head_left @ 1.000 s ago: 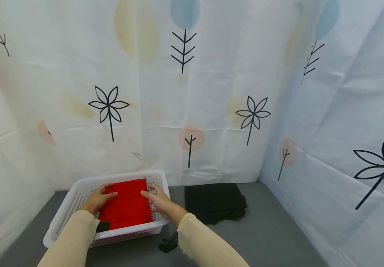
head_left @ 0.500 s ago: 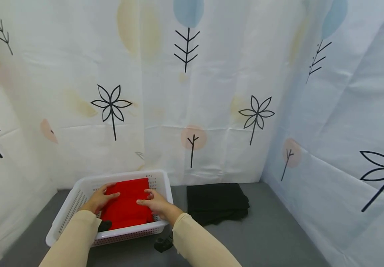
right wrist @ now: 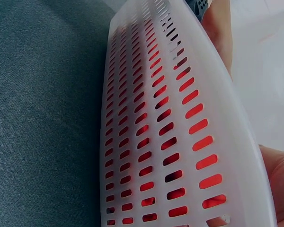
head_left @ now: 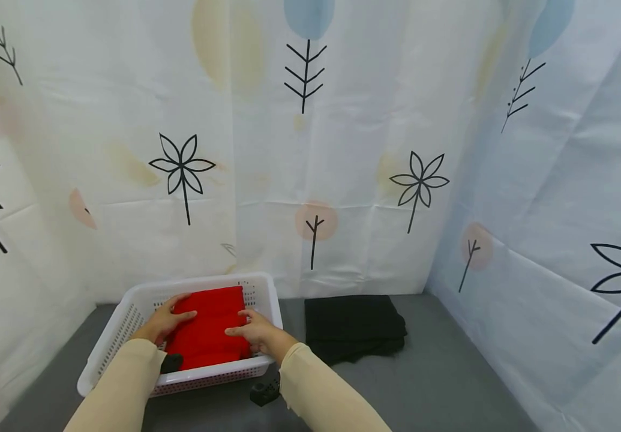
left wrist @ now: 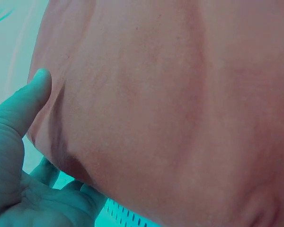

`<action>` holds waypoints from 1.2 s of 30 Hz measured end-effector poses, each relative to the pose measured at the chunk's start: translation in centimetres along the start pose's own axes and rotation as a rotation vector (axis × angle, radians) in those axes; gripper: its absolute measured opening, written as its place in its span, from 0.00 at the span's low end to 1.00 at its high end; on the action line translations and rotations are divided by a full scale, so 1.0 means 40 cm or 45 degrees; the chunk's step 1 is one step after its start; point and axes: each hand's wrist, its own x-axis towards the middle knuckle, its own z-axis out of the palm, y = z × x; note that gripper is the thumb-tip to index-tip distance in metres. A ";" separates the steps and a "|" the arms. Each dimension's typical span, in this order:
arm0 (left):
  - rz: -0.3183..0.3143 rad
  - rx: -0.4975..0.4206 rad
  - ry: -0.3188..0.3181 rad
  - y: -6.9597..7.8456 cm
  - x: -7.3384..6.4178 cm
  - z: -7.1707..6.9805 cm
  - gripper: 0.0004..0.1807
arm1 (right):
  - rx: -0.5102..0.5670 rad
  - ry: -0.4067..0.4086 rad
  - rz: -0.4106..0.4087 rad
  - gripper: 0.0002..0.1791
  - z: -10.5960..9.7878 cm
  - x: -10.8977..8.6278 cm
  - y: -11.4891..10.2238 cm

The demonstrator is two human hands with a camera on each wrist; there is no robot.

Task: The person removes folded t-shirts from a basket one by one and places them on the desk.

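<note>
A folded red cloth (head_left: 210, 327) lies inside a white slotted basket (head_left: 121, 327) on the grey surface. My left hand (head_left: 164, 322) rests on the cloth's left edge, fingers laid over the top. In the left wrist view the red cloth (left wrist: 170, 109) fills the frame, with the left hand (left wrist: 19, 142) beside it and its thumb against the fabric. My right hand (head_left: 256, 333) lies flat on the cloth's right side, fingers pointing left. The right wrist view shows the basket (right wrist: 151, 142) wall from outside, red showing through its slots, and the right hand (right wrist: 281, 175) past the rim.
A folded black cloth (head_left: 353, 327) lies on the grey surface just right of the basket. Patterned white curtains close in the back, left and right sides. Bare grey surface (head_left: 429, 384) extends to the front right.
My right hand slid left from the cloth's right edge onto its top. The left hand stayed put on the left edge. The view shifted slightly.
</note>
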 end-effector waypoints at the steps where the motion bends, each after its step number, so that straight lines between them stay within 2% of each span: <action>1: 0.007 -0.011 -0.002 -0.002 0.000 0.000 0.40 | 0.000 0.002 0.010 0.31 0.001 0.002 0.001; 5: 0.028 -0.016 -0.001 -0.007 0.005 0.001 0.39 | 0.001 0.008 0.049 0.30 0.004 0.012 0.006; 16: -0.018 0.031 0.029 -0.004 0.006 0.005 0.37 | -0.021 0.019 0.125 0.27 0.010 0.007 0.002; 24: -0.028 0.049 0.065 0.002 0.004 0.012 0.30 | -0.079 0.020 0.145 0.22 0.019 0.009 -0.002; 31: -0.031 0.077 0.005 0.000 0.008 0.010 0.32 | -0.086 -0.008 0.162 0.23 0.022 0.010 -0.005; 36: -0.050 0.081 -0.003 0.002 0.008 0.010 0.34 | -0.094 -0.051 0.158 0.25 0.026 0.009 -0.007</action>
